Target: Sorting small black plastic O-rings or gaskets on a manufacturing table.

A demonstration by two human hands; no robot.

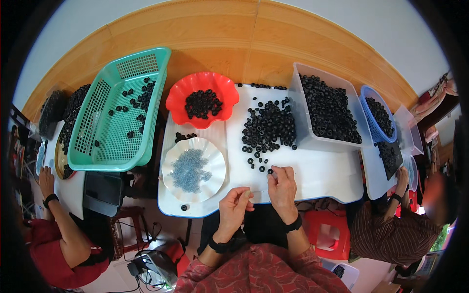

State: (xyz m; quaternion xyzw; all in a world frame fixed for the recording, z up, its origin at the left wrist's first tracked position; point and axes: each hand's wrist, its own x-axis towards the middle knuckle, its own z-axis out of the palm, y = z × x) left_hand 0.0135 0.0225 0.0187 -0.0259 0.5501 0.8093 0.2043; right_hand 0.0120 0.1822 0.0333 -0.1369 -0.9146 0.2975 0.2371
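My right hand (283, 188) rests on the white table (317, 176), fingertips pinching a small black ring at the near edge of a heap of black rings (268, 128). My left hand (233, 205) hovers at the table's front edge, fingers pinched together on something small and pale that I cannot make out. A white scalloped dish (171, 183) holding small grey-blue pieces sits left of my hands. A red scalloped bowl (178, 100) with black rings stands behind it.
A clear bin (298, 97) full of black rings stands at the back right, with a blue basket (366, 97) beyond it. A green mesh basket (97, 141) with a few rings sits at the left. Other people work at both sides. A red stool (328, 234) stands below.
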